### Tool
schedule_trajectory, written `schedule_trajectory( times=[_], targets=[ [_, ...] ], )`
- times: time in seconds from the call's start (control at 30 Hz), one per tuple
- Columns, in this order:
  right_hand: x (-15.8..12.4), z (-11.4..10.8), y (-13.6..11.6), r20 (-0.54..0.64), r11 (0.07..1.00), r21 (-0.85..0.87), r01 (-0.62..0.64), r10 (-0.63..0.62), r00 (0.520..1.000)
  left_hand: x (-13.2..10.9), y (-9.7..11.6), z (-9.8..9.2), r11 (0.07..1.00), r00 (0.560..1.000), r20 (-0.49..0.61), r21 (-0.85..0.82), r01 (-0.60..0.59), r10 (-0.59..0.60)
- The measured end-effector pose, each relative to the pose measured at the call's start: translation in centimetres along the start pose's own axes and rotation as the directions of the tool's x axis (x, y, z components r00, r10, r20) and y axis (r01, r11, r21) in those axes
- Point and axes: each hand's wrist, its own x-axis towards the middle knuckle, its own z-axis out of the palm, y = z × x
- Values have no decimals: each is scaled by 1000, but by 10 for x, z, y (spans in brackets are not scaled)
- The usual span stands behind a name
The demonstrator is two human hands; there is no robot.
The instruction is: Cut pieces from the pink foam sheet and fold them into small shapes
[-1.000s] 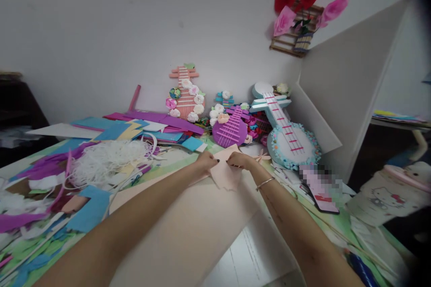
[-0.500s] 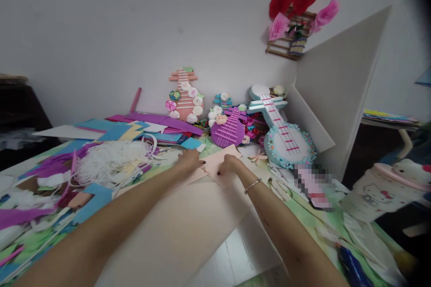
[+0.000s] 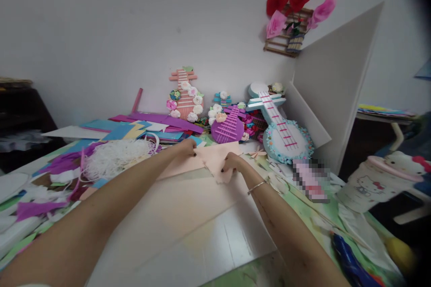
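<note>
A pale pink foam sheet (image 3: 212, 158) lies on a large white board (image 3: 188, 228) in the middle of the table. My left hand (image 3: 187, 148) is closed, pinching the sheet's far left edge. My right hand (image 3: 230, 164) is closed on the sheet's near right part, its fingertips curled into the material. The sheet stretches between the two hands. A thin bangle sits on my right wrist.
Foam lute models stand by the wall: salmon (image 3: 185, 96), purple (image 3: 229, 127), light blue (image 3: 282, 132). Coloured foam sheets (image 3: 141, 126) and white strips (image 3: 112, 156) clutter the left. A phone (image 3: 310, 179), a cartoon-cat bin (image 3: 373, 184) and a leaning white panel (image 3: 333, 76) are at the right.
My left hand has slid left and farther away along the pink sheet. My right hand has drawn slightly nearer, so the hands are wider apart. The camera has shifted a little.
</note>
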Motion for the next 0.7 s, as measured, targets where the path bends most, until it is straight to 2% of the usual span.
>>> schedule_trajectory(
  times=[0.07, 0.13, 0.3, 0.4, 0.47, 0.5, 0.6, 0.7],
  targets=[
    [-14, 1, 5, -60, 983, 167, -75, 86, 994, 8, -1, -11, 998, 996, -67, 26, -50, 52],
    [-31, -1, 9, -117, 938, 340, -74, 120, 986, 17, -3, -22, 995, 986, -140, 49, -82, 89],
    [-81, 4, 16, -221, 755, 651, 81, 86, 971, 43, -8, -42, 988, 943, -301, 108, -113, 141],
    [-106, 23, 17, -232, 668, 734, 125, 73, 970, 56, -8, -52, 978, 915, -357, 158, -138, 187],
    [-116, 41, 18, -171, 541, 833, 117, 50, 984, 63, -6, -60, 963, 899, -363, 200, -183, 246],
    [-118, 50, 19, -146, 512, 853, 101, 47, 988, 66, -5, -64, 952, 890, -360, 221, -209, 279],
    [-119, 72, 24, -116, 484, 873, 63, 81, 990, 69, 1, -73, 918, 852, -369, 282, -278, 371],
    [-113, 86, 30, -155, 542, 839, 51, 148, 977, 66, 1, -72, 892, 817, -389, 331, -307, 426]
  ],
)
